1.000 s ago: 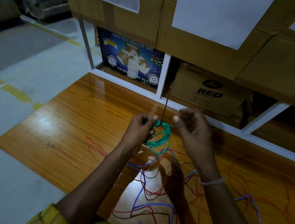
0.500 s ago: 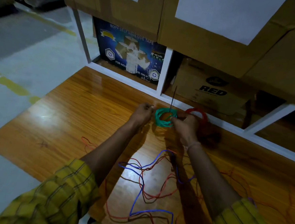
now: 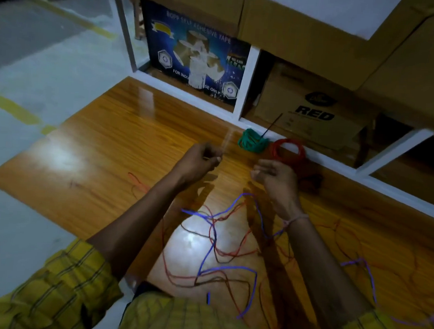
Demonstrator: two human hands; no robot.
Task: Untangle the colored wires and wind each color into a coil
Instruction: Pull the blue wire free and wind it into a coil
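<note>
Now, status:
Change: green coil point(image 3: 253, 140) has been released since 0.5 s ago; both hands are pulled back from it.
Green coil: laid on wooden board point(image 3: 103, 140) by white shelf frame point(image 3: 246, 81), just beside red coil point(image 3: 287, 151).
Left hand point(image 3: 198, 160): fingers curled shut, nothing seen held.
Right hand point(image 3: 274, 179): loosely curled, empty.
Loose wires point(image 3: 215, 242): blue, red and brown, tangled between the forearms.
Room: grey concrete floor point(image 3: 36, 67) with yellow lines; cardboard boxes point(image 3: 311, 109) stacked in shelf.
</note>
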